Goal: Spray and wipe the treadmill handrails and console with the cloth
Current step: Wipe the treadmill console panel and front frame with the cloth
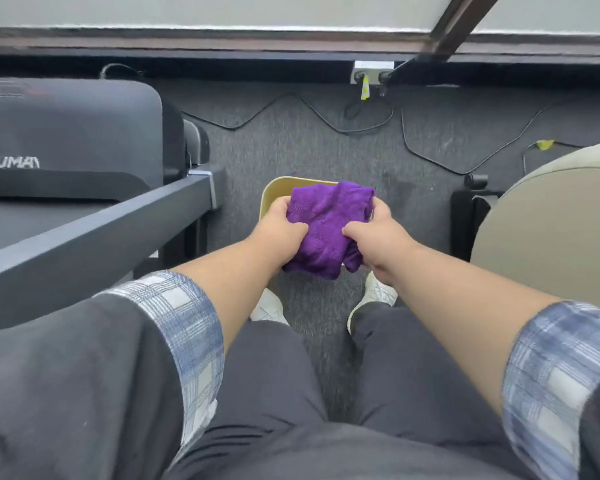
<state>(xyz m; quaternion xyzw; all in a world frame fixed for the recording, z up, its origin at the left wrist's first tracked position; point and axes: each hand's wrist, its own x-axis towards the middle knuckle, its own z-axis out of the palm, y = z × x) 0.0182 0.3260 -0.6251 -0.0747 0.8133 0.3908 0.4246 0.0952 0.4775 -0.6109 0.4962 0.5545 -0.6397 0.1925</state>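
Observation:
A purple cloth (326, 223) hangs bunched between both my hands, low in front of my knees. My left hand (281, 226) grips its left side and my right hand (374, 237) grips its right side. Under the cloth a tan tray or bin (274, 192) sits on the carpet, mostly hidden by the cloth and my hands. The black treadmill (66, 133) stands to my left, its dark side rail (94, 230) running diagonally toward me. No spray bottle shows, and the console is out of view.
Grey carpet (291, 140) with loose black cables (430, 150) runs to a wall outlet (373, 72). A beige rounded object (551, 220) stands at the right, with a black bracket (468, 209) beside it. My white shoes (378, 296) rest on the floor below the cloth.

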